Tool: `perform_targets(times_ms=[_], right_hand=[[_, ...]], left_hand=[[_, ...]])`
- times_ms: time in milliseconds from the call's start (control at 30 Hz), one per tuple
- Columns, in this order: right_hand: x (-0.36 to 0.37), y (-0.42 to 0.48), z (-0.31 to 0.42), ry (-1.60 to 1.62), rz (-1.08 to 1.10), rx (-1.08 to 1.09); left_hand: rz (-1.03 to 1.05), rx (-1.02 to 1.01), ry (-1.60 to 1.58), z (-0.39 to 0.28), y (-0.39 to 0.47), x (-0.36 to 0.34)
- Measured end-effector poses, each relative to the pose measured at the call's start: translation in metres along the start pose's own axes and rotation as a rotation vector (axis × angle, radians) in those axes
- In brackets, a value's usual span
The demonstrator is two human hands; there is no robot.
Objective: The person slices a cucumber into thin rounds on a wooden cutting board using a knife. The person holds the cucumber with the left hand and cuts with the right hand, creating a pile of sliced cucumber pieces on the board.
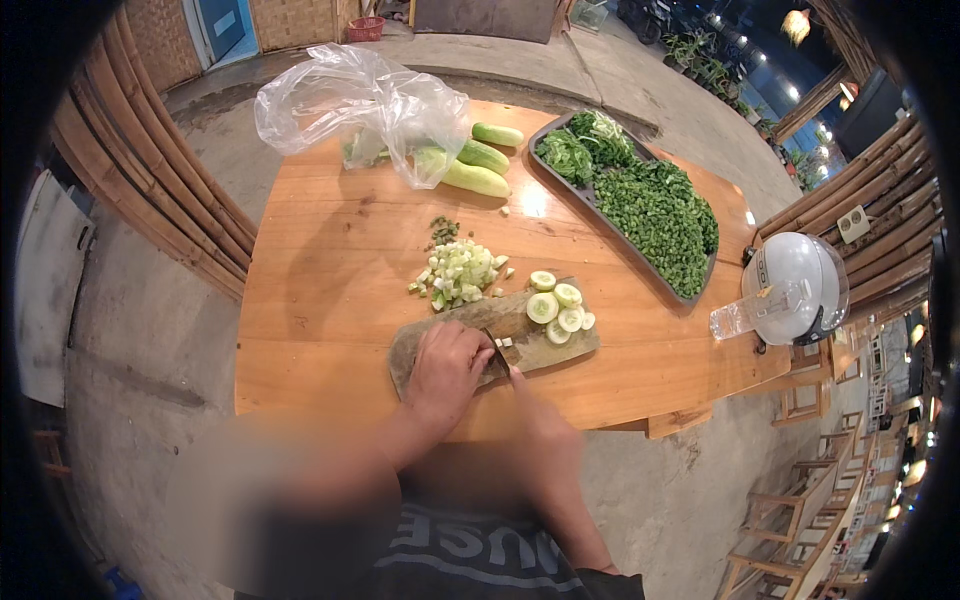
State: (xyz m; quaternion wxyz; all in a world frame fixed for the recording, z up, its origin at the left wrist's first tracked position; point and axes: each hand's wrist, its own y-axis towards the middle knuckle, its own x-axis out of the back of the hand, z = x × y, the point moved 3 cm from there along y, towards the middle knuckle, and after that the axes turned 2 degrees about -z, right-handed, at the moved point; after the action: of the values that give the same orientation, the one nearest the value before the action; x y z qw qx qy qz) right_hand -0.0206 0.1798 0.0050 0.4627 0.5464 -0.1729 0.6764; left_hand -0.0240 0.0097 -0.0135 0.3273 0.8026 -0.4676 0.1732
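On a worn cutting board (559, 357), my left hand (448, 367) presses down with its fingers bunched against the left side of a knife blade (495, 349). Whatever lies beneath those fingers is hidden. My right hand (547, 439), partly blurred, grips the knife from the near side, its blade angled across the board. Small pale cubes (503, 342) lie just right of the blade. Several round cucumber slices (542, 307) rest on the board's right end, some overlapping. Beyond the board, touching its far edge, is a heap of diced cucumber (463, 268).
Whole cucumbers (477, 178) lie at the table's far side, partly under a clear plastic bag (367, 101). A dark tray (636, 274) holds chopped greens (656, 206). Green bits (444, 231) lie behind the dice. A rice cooker (795, 277) and a clear plastic container (739, 319) stand at right.
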Motion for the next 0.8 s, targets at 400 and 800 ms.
perform_targets(times_ms=[400,800], right_hand=[[0.002,0.008,-0.01,0.235,-0.053,-0.045],[0.006,0.003,-0.004,0.038,-0.006,0.012]], left_hand=[[-0.013,-0.001,0.059,0.0,-0.002,0.005],[-0.058,-0.042,0.031,0.003,-0.004,0.004]])
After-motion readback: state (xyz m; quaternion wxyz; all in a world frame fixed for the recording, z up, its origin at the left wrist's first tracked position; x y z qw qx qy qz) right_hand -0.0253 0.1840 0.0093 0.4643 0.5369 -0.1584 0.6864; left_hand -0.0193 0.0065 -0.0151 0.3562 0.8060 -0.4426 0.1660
